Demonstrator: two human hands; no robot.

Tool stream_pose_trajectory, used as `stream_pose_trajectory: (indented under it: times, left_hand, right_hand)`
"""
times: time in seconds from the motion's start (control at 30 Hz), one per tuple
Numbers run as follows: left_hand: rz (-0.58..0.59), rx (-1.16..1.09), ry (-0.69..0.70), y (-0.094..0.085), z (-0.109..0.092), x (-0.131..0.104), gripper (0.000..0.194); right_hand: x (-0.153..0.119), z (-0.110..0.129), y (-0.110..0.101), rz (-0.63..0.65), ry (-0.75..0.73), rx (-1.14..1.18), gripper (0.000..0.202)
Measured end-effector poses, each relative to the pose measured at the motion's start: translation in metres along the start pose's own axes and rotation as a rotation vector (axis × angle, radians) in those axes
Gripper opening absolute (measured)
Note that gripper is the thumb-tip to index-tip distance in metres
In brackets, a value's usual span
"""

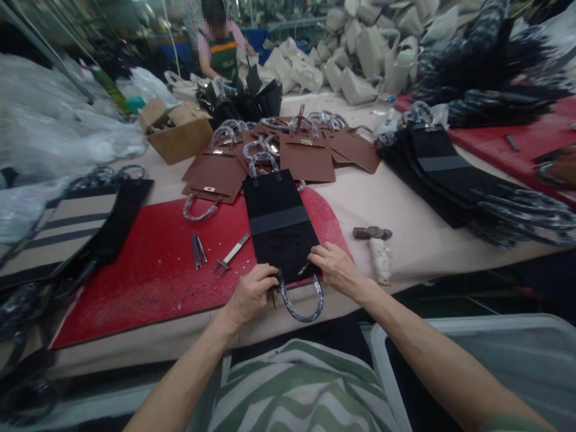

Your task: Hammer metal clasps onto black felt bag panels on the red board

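Gripping flat black fabric bag panel point(282, 240) with left hand point(252, 293) and right hand point(337, 267), spaced apart at red round-cornered board's point(157, 258) near edge, presumably for steadiness.

One head-worn camera is looking forward and down across a counter point(360, 195).
The view is starting at the wearer's own head: a striped top point(297, 390) is filling the bottom middle, and both forearms point(191, 363) are entering from the lower edge. The left hand point(252, 294) and right hand point(335, 267) are showing near the lens, with a black panel point(281, 225) running away from it beyond them. The counter is receding upward, so the brown panels point(306, 159) are lying farther off, while the pale bags point(342, 60) and a co-worker point(224, 57) are appearing well back along the top. The view is sweeping wide, blurring toward its sides.
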State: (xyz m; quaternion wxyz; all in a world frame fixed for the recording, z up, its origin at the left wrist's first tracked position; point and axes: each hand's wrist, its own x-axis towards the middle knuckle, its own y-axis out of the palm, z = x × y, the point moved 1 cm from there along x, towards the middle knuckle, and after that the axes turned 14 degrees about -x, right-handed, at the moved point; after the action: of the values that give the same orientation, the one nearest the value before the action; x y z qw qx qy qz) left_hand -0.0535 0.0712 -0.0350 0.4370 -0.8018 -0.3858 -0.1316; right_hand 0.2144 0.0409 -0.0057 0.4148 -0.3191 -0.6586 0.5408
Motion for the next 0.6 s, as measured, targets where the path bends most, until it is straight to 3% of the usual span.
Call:
stream_pose_trajectory:
  times: [0.1,0.17,0.33,0.6]
  left_hand:
    - [-0.016,0.007,-0.013,0.001,0.000,-0.001,0.032]
    - [-0.022,0.009,-0.023,0.002,0.000,-0.001,0.032]
    - [-0.031,0.006,-0.044,0.003,-0.001,0.000,0.036]
    - [-0.025,0.005,-0.048,0.001,-0.002,0.001,0.036]
  right_hand:
    - [-0.002,-0.017,0.005,-0.106,-0.045,0.241,0.032]
    - [-0.001,-0.026,0.004,-0.110,-0.115,0.316,0.035]
    - [0.004,-0.026,-0.005,0.024,-0.219,0.238,0.026]
    - [0.008,-0.028,-0.015,0.132,-0.189,0.389,0.025]
